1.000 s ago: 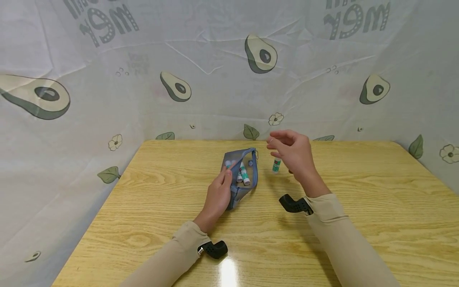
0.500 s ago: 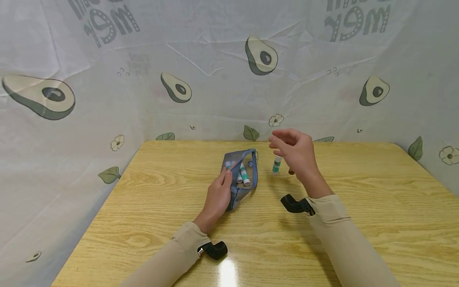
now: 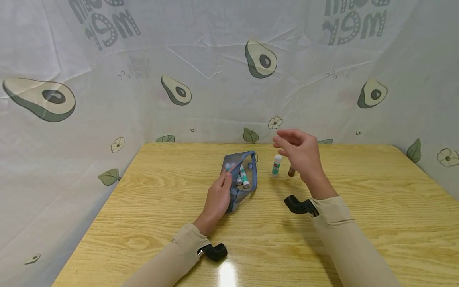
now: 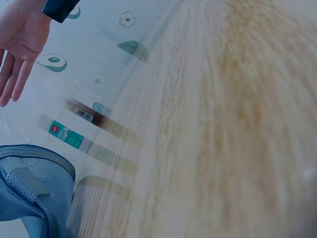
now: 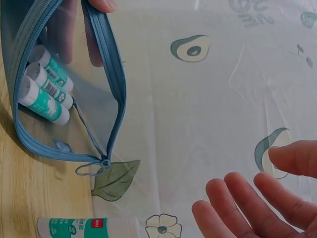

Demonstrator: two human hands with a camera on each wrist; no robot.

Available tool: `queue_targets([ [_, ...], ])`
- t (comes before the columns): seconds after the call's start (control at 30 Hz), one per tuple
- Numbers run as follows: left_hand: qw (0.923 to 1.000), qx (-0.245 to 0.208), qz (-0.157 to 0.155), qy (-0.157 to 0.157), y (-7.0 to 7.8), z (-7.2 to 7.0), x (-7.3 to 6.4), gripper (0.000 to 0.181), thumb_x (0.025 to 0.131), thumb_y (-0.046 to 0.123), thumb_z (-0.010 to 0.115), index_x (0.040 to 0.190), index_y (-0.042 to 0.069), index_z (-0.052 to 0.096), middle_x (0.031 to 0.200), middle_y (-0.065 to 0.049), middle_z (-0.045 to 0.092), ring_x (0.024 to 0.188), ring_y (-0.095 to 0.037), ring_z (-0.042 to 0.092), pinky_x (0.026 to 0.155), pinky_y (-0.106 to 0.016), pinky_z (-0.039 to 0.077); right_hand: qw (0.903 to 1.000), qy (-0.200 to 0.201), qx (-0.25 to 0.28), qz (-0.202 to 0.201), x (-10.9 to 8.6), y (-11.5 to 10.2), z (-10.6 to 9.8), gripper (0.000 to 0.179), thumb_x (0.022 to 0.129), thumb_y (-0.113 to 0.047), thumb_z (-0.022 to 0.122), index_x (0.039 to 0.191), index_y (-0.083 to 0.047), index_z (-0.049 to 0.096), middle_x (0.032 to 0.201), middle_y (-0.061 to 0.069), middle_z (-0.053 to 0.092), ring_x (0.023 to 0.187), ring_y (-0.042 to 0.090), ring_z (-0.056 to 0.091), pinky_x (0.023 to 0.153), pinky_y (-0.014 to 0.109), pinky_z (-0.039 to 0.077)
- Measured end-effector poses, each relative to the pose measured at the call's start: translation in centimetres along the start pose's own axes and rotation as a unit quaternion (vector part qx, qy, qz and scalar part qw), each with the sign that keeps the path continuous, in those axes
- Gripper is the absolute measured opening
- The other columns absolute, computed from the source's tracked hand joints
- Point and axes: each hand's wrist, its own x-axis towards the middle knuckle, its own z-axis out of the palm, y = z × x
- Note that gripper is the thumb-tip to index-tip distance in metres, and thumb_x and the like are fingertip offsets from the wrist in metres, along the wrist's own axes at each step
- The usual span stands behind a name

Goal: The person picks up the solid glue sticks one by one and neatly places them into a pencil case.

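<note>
My left hand [image 3: 216, 198] grips the side of a blue-grey mesh zip pouch [image 3: 233, 201], thumb on the near face. The pouch is unzipped, its mouth facing right. Inside lie 3 white-and-green glue sticks [image 5: 47, 101], plain in the right wrist view. My right hand [image 3: 300, 153] hovers above the table to the right of the pouch, fingers loosely bent and holding nothing. Below it and to its left, another glue stick [image 3: 276, 166] stands upright on the table. A small brown cylinder [image 3: 291, 171] with a pale label [image 4: 84, 115] stands beside that stick, partly hidden by my right hand in the head view.
The wooden table [image 3: 154, 175] reaches back to a pale cloth [image 3: 215, 56] printed with avocados and leaves. A zipper pull loop [image 5: 91, 169] hangs from the pouch's corner. Each sleeve cuff carries a black wrist camera mount [image 3: 299, 206].
My right hand has shifted a little to the right, uncovering more of the standing glue stick and the brown cylinder. My left hand stays on the pouch.
</note>
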Motion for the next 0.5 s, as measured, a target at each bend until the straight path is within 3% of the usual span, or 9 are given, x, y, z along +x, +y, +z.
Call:
queue_targets([
  [0.17,1.0000,-0.001,0.001,-0.001,-0.1,0.0,0.0,0.057,0.116,0.048,0.035,0.164,0.017,0.044,0.176,-0.009,0.029,0.164,-0.036,0.024,0.132,-0.059,0.025,0.9999,0.008,-0.001,-0.006,-0.1,0.2,-0.4,0.043,0.105,-0.029,0.070,0.137,-0.002,0.067,0.114,-0.004,0.073,0.098,0.002,0.074,0.089,0.019,0.062],
  [0.5,0.9999,0.004,0.013,-0.001,-0.1,0.0,0.0,0.053,0.116,0.047,0.035,0.161,0.022,0.049,0.175,-0.011,0.032,0.163,-0.037,0.028,0.132,-0.058,0.026,0.9996,0.025,-0.010,-0.013,-0.3,0.8,-1.6,0.044,0.105,-0.030,0.070,0.140,-0.003,0.066,0.106,-0.017,0.071,0.096,-0.003,0.073,0.088,0.017,0.061],
])
